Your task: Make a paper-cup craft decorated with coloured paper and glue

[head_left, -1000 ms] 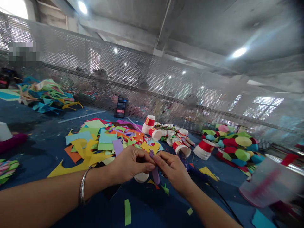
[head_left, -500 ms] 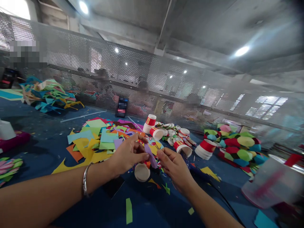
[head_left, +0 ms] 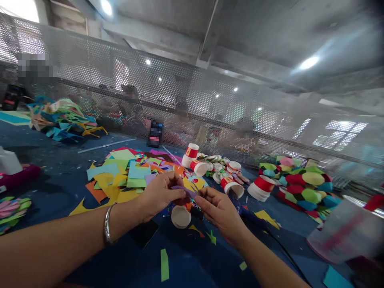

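Observation:
My left hand (head_left: 163,196) is closed, with thumb and fingers pinching a purple paper piece (head_left: 186,191) above the table. My right hand (head_left: 220,210) is closed on a slim two-pointed tool (head_left: 194,187); its fingers hide the rest, so I cannot tell whether it is tweezers or scissors. The right thumb meets the right end of the purple paper. Below the hands is a pale paper cup (head_left: 181,217), its round face toward me. A heap of coloured paper (head_left: 120,176) lies beyond my left hand.
Red-and-white paper cups (head_left: 259,188) and small paper discs (head_left: 219,164) lie beyond my right hand. A dark cord (head_left: 280,244) crosses the right side. A translucent bucket (head_left: 339,232) stands far right, coloured paper shapes (head_left: 309,188) behind it. A perforated screen (head_left: 168,88) spans the back.
The purple paper has turned from a steep slant to nearly level. My right hand has moved slightly left, bringing its thumb to the paper. The tool's two points now show more clearly.

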Available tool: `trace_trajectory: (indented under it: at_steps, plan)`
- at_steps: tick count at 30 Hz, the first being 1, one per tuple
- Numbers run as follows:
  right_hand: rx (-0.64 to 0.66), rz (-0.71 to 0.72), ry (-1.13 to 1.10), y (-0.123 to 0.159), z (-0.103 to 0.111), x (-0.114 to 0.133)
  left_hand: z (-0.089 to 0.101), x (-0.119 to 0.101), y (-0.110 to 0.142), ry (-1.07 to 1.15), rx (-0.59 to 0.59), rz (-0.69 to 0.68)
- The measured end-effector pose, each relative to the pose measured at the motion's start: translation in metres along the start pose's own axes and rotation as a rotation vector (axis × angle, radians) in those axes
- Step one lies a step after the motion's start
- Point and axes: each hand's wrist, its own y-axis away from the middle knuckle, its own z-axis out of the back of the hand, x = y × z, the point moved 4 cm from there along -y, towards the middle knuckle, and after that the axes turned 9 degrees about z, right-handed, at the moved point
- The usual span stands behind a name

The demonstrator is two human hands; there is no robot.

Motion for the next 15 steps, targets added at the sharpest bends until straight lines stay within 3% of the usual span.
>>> trace_trajectory:
  at_steps: [5,10,15]
  plan:
    - [-0.044,0.071,0.083,-0.002,0.008,-0.002,-0.004,0.001,0.004,-0.061,0.155,0.109]
    - [-0.009,0.135,0.128,0.001,0.008,0.005,-0.008,0.0,0.009,0.003,0.353,0.258]
    - [0.037,0.2,0.114,0.001,0.005,0.011,-0.005,0.005,0.005,0.062,0.389,0.316]
